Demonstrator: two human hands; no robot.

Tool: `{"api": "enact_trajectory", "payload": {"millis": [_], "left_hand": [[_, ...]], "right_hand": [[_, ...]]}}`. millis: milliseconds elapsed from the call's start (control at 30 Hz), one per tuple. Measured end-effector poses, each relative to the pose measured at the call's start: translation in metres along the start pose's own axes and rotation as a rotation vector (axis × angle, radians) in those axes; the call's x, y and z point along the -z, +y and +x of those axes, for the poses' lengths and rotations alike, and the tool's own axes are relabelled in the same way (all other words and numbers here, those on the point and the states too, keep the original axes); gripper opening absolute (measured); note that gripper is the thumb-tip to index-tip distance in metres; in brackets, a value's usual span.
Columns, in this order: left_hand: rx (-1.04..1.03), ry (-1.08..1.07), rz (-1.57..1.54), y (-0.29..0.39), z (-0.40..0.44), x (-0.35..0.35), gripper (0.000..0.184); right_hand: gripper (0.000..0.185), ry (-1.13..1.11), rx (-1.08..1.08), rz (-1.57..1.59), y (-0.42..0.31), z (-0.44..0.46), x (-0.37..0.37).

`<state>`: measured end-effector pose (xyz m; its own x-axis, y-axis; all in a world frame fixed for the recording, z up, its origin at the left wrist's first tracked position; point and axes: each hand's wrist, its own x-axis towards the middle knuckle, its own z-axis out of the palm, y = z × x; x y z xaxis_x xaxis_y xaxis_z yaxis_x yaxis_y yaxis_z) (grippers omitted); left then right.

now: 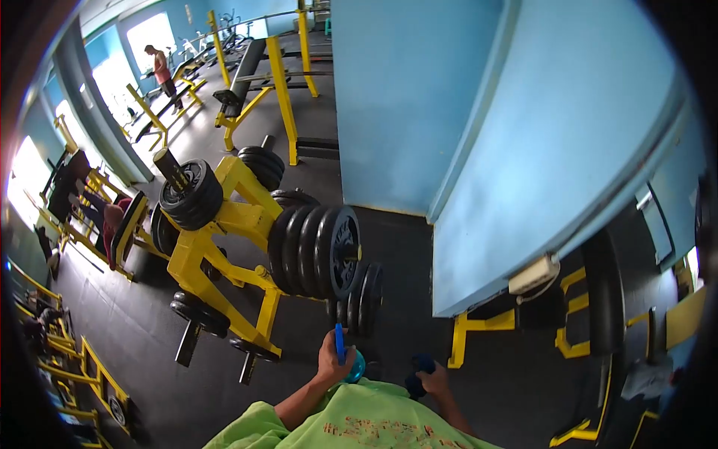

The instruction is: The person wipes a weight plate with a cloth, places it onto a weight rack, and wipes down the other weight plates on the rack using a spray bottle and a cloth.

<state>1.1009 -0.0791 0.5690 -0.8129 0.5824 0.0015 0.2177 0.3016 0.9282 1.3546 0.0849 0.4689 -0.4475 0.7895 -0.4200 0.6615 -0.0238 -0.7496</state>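
My left hand (pixel 331 361) is low in the middle of the view, closed around a flat blue handle (pixel 340 344). Just beside it shows a rounded, see-through turquoise bottle (pixel 357 367), partly covered by the hand. My right hand (pixel 434 380) is closed on a dark blue bundle (pixel 419 373) that looks like cloth; its exact kind is unclear. Ahead of my left hand stands a yellow weight rack (pixel 198 262). Thick black weight plates (pixel 336 253) hang on its near peg, apart from my hands.
A blue wall (pixel 419 105) juts out ahead, with a beige box (pixel 533 275) on its lower edge. A yellow-framed bench (pixel 479 325) stands at right. Farther back are a barbell bench (pixel 250 67) and a standing person (pixel 161 71); another person (pixel 112 217) is on a machine at left.
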Motion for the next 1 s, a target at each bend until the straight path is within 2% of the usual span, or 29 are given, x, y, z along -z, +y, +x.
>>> {"api": "enact_trajectory", "payload": {"millis": [67, 133, 233, 267, 333, 400, 467, 500, 567, 600, 633, 667, 700, 733, 767, 833, 900, 933, 1000], "left_hand": [[0.014, 0.028, -0.023, 0.003, 0.015, -0.007, 0.037], [0.05, 0.061, -0.033, 0.02, 0.029, -0.01, 0.034], [0.063, 0.215, -0.04, 0.047, 0.037, -0.008, 0.029], [0.065, 0.198, -0.072, 0.048, 0.041, -0.007, 0.028], [0.076, 0.24, -0.109, 0.054, 0.053, 0.001, 0.026], [0.087, 0.1, -0.058, 0.067, 0.058, 0.014, 0.025], [0.077, 0.133, -0.063, 0.07, 0.055, 0.018, 0.031], [0.068, 0.25, -0.075, 0.073, 0.053, 0.016, 0.034], [0.075, 0.404, -0.085, 0.08, 0.052, 0.015, 0.037], [0.046, 0.445, -0.065, 0.083, 0.052, 0.015, 0.039], [0.016, 0.485, -0.044, 0.084, 0.052, 0.012, 0.04], [0.032, 0.526, -0.046, 0.085, 0.051, 0.008, 0.04], [0.09, 0.578, -0.102, 0.086, 0.052, 0.003, 0.041], [0.148, 0.631, -0.154, 0.089, 0.053, -0.003, 0.041], [0.182, 0.706, -0.053, 0.093, 0.055, -0.01, 0.041], [0.19, 0.828, -0.044, 0.104, 0.056, -0.025, 0.041], [0.204, 0.971, -0.088, 0.113, 0.056, -0.04, 0.041], [0.217, 1.02, -0.088, 0.114, 0.054, -0.046, 0.041], [0.272, 1.096, -0.057, 0.113, 0.054, -0.067, 0.041]], "right_hand": [[0.048, -0.035, 0.023, -0.041, -0.032, 0.033, 0.015], [0.05, -0.014, 0.198, -0.085, -0.075, 0.061, 0.031], [0.049, -0.03, 0.309, -0.035, -0.134, 0.109, 0.048], [0.049, -0.071, 0.333, -0.047, -0.159, 0.12, 0.046], [0.047, -0.013, 0.522, 0.097, -0.217, 0.134, 0.045], [0.046, 0.066, 0.91, 0.161, -0.278, 0.137, 0.033], [0.055, -0.045, 1.199, -0.005, -0.347, 0.126, 0.023], [0.057, -0.098, 1.336, -0.072, -0.37, 0.124, 0.014], [0.061, -0.29, 1.48, -0.474, -0.41, 0.113, -0.009], [0.061, -0.329, 1.507, -0.476, -0.42, 0.111, -0.025], [0.059, -0.451, 1.637, -0.63, -0.426, 0.109, -0.04], [0.058, -0.57, 1.767, -0.787, -0.435, 0.114, -0.05], [0.058, -0.603, 1.805, -0.783, -0.448, 0.126, -0.056], [0.058, -0.727, 1.745, -0.844, -0.462, 0.137, -0.063], [0.059, -0.847, 1.675, -0.896, -0.474, 0.146, -0.072], [0.061, -0.943, 1.483, -0.925, -0.503, 0.179, -0.079], [0.076, -0.747, 1.289, -0.95, -0.505, 0.22, -0.098], [0.082, -0.943, 1.017, -0.817, -0.509, 0.237, -0.104], [0.09, -0.913, 1.107, -0.945, -0.511, 0.219, -0.106]]}}
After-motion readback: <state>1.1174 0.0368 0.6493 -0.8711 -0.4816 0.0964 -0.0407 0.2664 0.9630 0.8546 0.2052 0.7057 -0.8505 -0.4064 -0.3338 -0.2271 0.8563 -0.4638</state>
